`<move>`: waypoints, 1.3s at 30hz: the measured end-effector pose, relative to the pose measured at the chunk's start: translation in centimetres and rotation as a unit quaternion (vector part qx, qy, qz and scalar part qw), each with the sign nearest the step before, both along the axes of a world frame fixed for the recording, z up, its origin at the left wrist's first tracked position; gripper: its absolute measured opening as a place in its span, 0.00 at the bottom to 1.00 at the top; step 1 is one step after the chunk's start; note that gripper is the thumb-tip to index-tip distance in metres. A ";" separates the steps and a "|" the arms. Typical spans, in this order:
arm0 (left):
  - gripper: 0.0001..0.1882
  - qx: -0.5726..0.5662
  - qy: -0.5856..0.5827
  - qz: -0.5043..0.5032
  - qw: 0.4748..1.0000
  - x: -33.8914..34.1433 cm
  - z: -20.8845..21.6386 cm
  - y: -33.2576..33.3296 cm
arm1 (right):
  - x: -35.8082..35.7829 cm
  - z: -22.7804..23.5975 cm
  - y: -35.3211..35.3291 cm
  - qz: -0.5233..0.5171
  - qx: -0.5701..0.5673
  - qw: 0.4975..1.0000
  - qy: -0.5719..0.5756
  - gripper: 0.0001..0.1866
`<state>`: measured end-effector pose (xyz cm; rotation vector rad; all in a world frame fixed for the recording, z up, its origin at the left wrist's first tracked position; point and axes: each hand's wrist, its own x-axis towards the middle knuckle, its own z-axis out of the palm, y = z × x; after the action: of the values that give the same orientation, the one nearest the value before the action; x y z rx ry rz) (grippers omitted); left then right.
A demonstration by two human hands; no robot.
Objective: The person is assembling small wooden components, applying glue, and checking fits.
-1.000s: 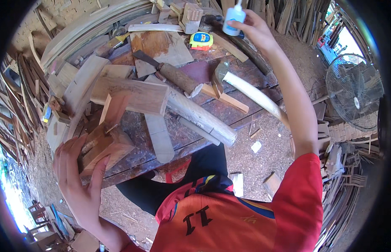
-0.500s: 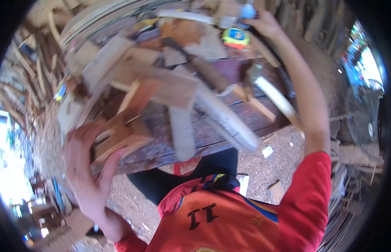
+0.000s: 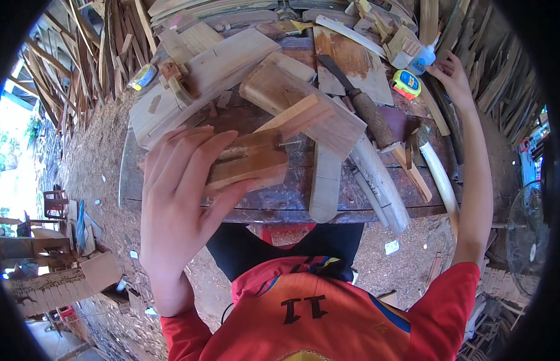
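Note:
My left hand is wrapped round a brown wooden block with a groove cut along its upper face, raised over the near left of the worktable. A thin pale pin sticks out at the block's right end. At the far right, my right hand has its fingers apart, close beside a small blue and white squeeze bottle; its thumb is near the bottle. Left of that bottle lies a yellow-green tape measure. Behind the held block, a short wooden strip rests against a wide plank.
A wooden-handled chisel lies mid-table, near a rounded pale branch and a flat slat. A curved tool with a pale handle is by my right forearm. Planks cover the left; stacked wood stands behind.
My right hand has opened and drawn away from the bottle. My left hand has lifted the grooved block up and to the right. The whole view has shifted as well.

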<state>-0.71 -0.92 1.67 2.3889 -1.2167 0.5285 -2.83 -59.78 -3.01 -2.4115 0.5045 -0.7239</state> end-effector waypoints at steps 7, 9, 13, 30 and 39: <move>0.29 0.007 -0.009 -0.006 1.000 0.5 0.2 0.2 | -6.9 4.0 7.7 -0.043 -0.070 0.997 -0.002 0.48; 0.29 0.008 -0.013 -0.014 1.000 0.6 0.4 0.2 | -8.7 4.9 10.2 -0.046 -0.080 0.996 -0.008 0.47; 0.30 0.001 -0.018 -0.020 1.000 0.5 0.6 0.2 | -11.8 6.2 15.2 -0.054 -0.091 0.994 -0.034 0.40; 0.13 -0.239 -0.093 -0.008 0.967 -4.5 -3.5 3.4 | -18.5 -4.4 28.3 -0.003 0.107 0.967 -0.231 0.17; 0.13 -0.421 0.118 0.185 0.880 -8.4 -10.3 3.6 | -18.6 -6.5 29.2 0.049 -0.040 0.981 -0.182 0.22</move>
<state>-9.15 2.67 -8.59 1.8209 -0.2866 0.6783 -21.46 -30.57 -9.50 -2.2819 0.2090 -1.1292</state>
